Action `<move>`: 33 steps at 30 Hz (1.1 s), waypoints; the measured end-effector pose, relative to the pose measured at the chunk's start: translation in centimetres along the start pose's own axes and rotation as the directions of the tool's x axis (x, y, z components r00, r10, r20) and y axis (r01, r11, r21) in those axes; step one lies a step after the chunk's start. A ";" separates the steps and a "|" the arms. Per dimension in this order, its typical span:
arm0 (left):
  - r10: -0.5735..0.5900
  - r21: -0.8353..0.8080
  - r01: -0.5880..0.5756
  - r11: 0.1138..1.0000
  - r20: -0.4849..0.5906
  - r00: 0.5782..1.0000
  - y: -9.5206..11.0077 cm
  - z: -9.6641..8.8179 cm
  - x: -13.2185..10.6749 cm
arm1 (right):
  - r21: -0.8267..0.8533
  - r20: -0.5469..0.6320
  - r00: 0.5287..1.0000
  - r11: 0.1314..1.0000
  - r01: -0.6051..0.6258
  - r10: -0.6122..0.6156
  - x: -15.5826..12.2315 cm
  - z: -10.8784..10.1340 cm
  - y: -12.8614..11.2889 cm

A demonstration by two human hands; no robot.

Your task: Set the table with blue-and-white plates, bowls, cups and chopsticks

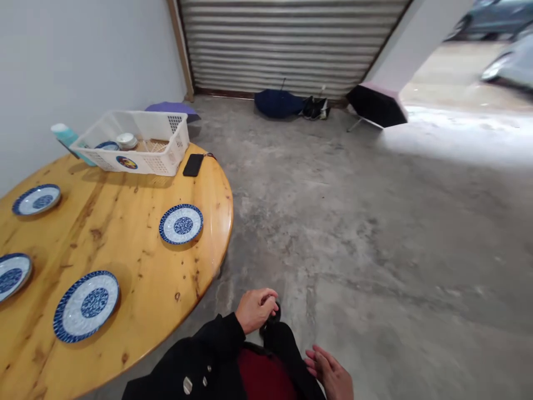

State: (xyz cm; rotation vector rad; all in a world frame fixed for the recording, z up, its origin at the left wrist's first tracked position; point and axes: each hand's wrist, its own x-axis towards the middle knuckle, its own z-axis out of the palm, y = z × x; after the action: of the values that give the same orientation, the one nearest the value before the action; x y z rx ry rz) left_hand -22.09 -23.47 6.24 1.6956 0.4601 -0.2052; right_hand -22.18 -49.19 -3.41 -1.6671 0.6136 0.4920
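**Breakage and drop risks, left to right**

Round wooden table (145,303): glossy top; crockery could slide if shoved.

Cut-off plate (11,280), at the frame's left side: blue-rimmed, lying flat; extent beyond view unknown.

Rear plate (36,200): same pattern, on the table.

Turquoise bottle (66,136): white-capped, just beside the basket; could topple if the basket were pushed leftward.

Front plate (86,306): on the table, near its front edge; a passing sleeve might catch it.

White plastic basket (150,165): holds stacked white dishes (126,140); these could chip if it were jolted.

Right-hand plate (181,224): on the table near its rounded edge; a knock could send it onto concrete.

Black smartphone (193,165): near the edge, strap attached; a snagged strap might drag it off.

Left hand (257,310): off the table; fingers loosely curled, nothing visible between; cannot tell whether tips press together.

Right hand (332,373): fingers extended, close together, apparently unladen; well apart from the plates.
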 end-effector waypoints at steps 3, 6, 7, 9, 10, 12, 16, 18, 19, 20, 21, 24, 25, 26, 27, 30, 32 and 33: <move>-0.052 -0.039 0.048 0.998 -0.115 0.992 1.3 -1.1 3.0 | -0.088 0.119 0.993 0.996 0.013 -0.002 4.3 2.5 -3.3; -0.082 -0.076 0.066 0.995 -0.239 0.967 3.0 -2.4 7.0 | -0.132 0.207 0.978 0.990 0.042 -0.014 10.0 4.8 -7.4; -0.089 -0.092 0.066 0.994 -0.275 0.957 3.6 -2.8 8.6 | -0.140 0.229 0.973 0.989 0.049 -0.016 12.2 5.5 -9.0; -0.105 -0.136 0.061 0.989 -0.346 0.932 5.1 -3.6 11.8 | -0.155 0.274 0.962 0.986 0.062 -0.017 16.6 6.9 -12.5; -0.116 -0.161 0.057 0.985 -0.386 0.915 5.9 -4.0 13.4 | -0.162 0.301 0.953 0.984 0.069 -0.017 18.8 7.6 -14.5; -0.144 -0.210 0.048 0.977 -0.474 0.869 7.6 -4.9 16.3 | -0.187 0.372 0.928 0.979 0.082 -0.007 23.1 9.0 -18.6; -0.167 -0.262 0.002 0.965 -0.610 0.775 11.2 -6.5 20.8 | -0.232 0.471 0.881 0.956 0.177 -0.048 30.5 12.5 -26.8; -0.174 -0.272 -0.017 0.962 -0.661 0.730 12.6 -7.2 22.4 | -0.247 0.511 0.857 0.945 0.213 -0.059 33.4 14.8 -30.4; -0.185 -0.279 -0.019 0.960 -0.682 0.708 13.1 -7.6 23.0 | -0.257 0.540 0.840 0.942 0.217 -0.047 34.6 16.1 -32.0; -0.200 -0.289 -0.016 0.957 -0.698 0.687 13.6 -8.0 23.6 | -0.267 0.570 0.821 0.938 0.219 -0.030 35.5 17.5 -33.4; -0.217 -0.301 -0.011 0.953 -0.711 0.669 14.0 -8.3 24.1 | -0.276 0.597 0.802 0.935 0.223 -0.015 36.1 19.0 -34.7; -0.267 -0.350 -0.017 0.937 -0.744 0.613 14.8 -9.8 25.4 | -0.299 0.670 0.742 0.922 0.248 0.017 36.8 23.6 -37.6; -0.279 -0.367 -0.028 0.930 -0.753 0.596 15.0 -10.4 25.9 | -0.306 0.692 0.721 0.916 0.261 0.025 36.7 25.1 -38.2; -0.290 -0.383 -0.041 0.923 -0.762 0.579 15.1 -11.1 26.5 | -0.312 0.714 0.700 0.909 0.277 0.032 36.5 26.6 -38.8; -0.300 -0.396 -0.054 0.917 -0.770 0.563 15.2 -11.8 27.2 | -0.318 0.734 0.678 0.901 0.294 0.038 36.4 28.0 -39.2; -0.315 -0.418 -0.088 0.904 -0.793 0.522 15.3 -14.5 29.4 | -0.353 0.771 0.633 0.872 0.339 0.066 36.6 31.5 -40.7; -0.311 -0.415 -0.114 0.903 -0.813 0.492 15.3 -16.7 30.9 | -0.387 0.773 0.628 0.849 0.359 0.087 37.5 33.5 -42.0; -0.308 -0.409 -0.123 0.904 -0.825 0.474 15.3 -17.8 31.6 | -0.402 0.769 0.633 0.839 0.367 0.092 38.2 34.3 -42.7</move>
State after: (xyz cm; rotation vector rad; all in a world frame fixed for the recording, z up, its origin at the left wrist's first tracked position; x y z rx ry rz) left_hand 10.54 -2.01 11.01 1.2115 1.2898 0.7274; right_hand 34.97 -14.69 -1.13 -1.7702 -0.3487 1.2604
